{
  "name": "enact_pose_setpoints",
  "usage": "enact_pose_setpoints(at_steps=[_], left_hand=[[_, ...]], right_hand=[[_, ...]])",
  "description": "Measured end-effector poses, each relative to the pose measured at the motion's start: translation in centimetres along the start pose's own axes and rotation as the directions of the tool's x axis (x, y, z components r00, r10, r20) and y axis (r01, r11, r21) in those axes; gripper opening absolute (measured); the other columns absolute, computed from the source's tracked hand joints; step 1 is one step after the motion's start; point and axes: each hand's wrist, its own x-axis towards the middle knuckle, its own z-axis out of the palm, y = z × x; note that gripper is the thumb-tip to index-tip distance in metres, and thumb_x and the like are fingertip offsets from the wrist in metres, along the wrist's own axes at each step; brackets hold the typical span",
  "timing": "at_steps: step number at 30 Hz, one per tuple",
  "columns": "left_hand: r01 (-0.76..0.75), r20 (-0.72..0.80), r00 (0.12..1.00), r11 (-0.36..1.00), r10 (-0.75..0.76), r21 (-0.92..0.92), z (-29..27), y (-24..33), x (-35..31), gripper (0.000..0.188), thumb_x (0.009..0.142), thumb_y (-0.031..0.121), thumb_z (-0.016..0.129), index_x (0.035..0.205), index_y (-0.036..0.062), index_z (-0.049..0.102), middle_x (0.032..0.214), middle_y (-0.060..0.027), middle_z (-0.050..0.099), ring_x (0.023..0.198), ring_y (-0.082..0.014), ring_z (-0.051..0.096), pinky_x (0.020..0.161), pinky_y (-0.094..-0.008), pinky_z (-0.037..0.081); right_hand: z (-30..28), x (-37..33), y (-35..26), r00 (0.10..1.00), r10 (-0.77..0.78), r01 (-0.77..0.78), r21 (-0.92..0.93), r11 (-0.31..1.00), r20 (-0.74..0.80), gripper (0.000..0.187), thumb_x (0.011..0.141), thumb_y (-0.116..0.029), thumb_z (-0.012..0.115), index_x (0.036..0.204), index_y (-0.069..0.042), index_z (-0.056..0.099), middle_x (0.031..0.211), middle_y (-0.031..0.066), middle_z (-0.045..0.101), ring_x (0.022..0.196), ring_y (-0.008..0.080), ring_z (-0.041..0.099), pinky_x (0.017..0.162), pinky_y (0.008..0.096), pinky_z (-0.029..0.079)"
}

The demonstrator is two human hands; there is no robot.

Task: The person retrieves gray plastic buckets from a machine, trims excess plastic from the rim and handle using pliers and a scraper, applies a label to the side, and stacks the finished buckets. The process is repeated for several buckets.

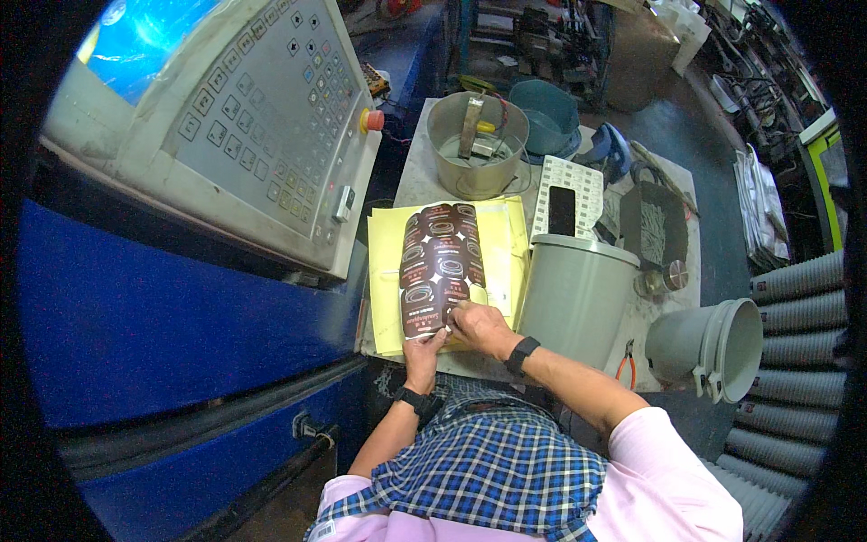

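A dark brown printed label sheet (442, 266) with a scalloped outline and round pictures lies over yellow paper (386, 262) on the table. At its near edge my left hand (422, 357) pinches the corner between thumb and fingers. My right hand (485, 331) bends over the sheet's lower right part, its fingertips closed on that edge. Just right of my right hand stands a grey-green bucket (578, 294), bottom up or lidded; I cannot tell which. My fingers partly hide the sheet's near end.
A machine control panel (262, 135) with a red button (372, 120) rises at left. Behind the sheet stand an open bucket (477, 149) holding tools and a teal bucket (545, 113). A phone (562, 212), orange-handled pliers (627, 365), grey buckets (704, 348) and stacked ribbed containers (799, 330) are rightward.
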Motion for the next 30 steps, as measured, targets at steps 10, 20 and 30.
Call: enact_pose_setpoints(at_steps=[10, 20, 30], left_hand=[[0.215, -0.085, 0.972, 0.975, -0.219, -0.055, -0.4, -1.3, -0.1, 0.017, 0.090, 0.016, 0.058, 0.096, 0.0003, 0.061, 0.084, -0.0043, 0.063, 0.068, -0.0102, 0.057, 0.062, -0.0246, 0.048], [0.488, -0.191, 0.844, 0.865, -0.502, -0.118, -3.3, -2.3, 0.9, 0.021, 0.094, 0.024, 0.052, 0.091, 0.0045, 0.057, 0.076, 0.0001, 0.056, 0.064, -0.0103, 0.054, 0.055, -0.0262, 0.047], [0.033, 0.085, 0.996, 0.968, -0.013, -0.248, 8.9, 7.0, -2.2, 0.024, 0.088, 0.024, 0.056, 0.101, 0.0044, 0.054, 0.097, -0.0039, 0.059, 0.090, -0.0117, 0.055, 0.077, -0.0280, 0.044]], right_hand=[[-1.7, 4.3, 3.9, 0.962, 0.266, -0.272, 0.156, 0.950, 0.058, 0.022, 0.068, -0.018, 0.060, 0.070, 0.004, 0.063, 0.068, 0.0217, 0.061, 0.066, 0.0358, 0.062, 0.062, 0.0413, 0.050], [-11.0, 5.0, 6.0, 0.659, 0.752, -0.392, 0.843, 0.369, -0.022, 0.016, 0.081, -0.007, 0.056, 0.085, 0.008, 0.062, 0.075, 0.0119, 0.065, 0.062, 0.0176, 0.066, 0.049, 0.0265, 0.052], [-6.3, -9.4, -3.5, 0.737, 0.156, -0.093, 0.130, 0.987, -0.658, 0.016, 0.072, -0.003, 0.064, 0.088, -0.007, 0.060, 0.099, 0.0069, 0.064, 0.083, 0.0276, 0.063, 0.068, 0.0359, 0.052]])
